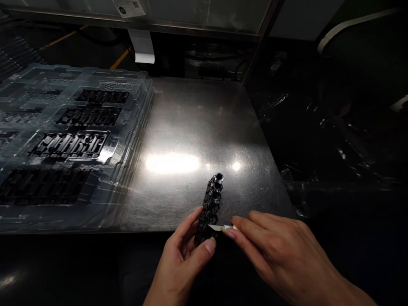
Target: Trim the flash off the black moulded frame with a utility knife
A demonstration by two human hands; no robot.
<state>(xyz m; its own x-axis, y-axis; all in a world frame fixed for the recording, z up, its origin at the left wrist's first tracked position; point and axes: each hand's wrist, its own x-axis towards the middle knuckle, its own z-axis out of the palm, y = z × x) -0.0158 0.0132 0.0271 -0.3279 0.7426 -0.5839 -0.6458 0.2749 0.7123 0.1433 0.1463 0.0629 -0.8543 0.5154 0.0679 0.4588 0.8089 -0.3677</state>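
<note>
My left hand grips the near end of a long black plastic part between thumb and fingers; the part points away from me over the front edge of the steel table. My right hand pinches a small pale blade whose tip touches the side of the part near my left thumb.
A stack of clear plastic trays holding rows of black parts fills the left of the table. Dark plastic sheeting lies to the right. A metal rail and a white label run along the back.
</note>
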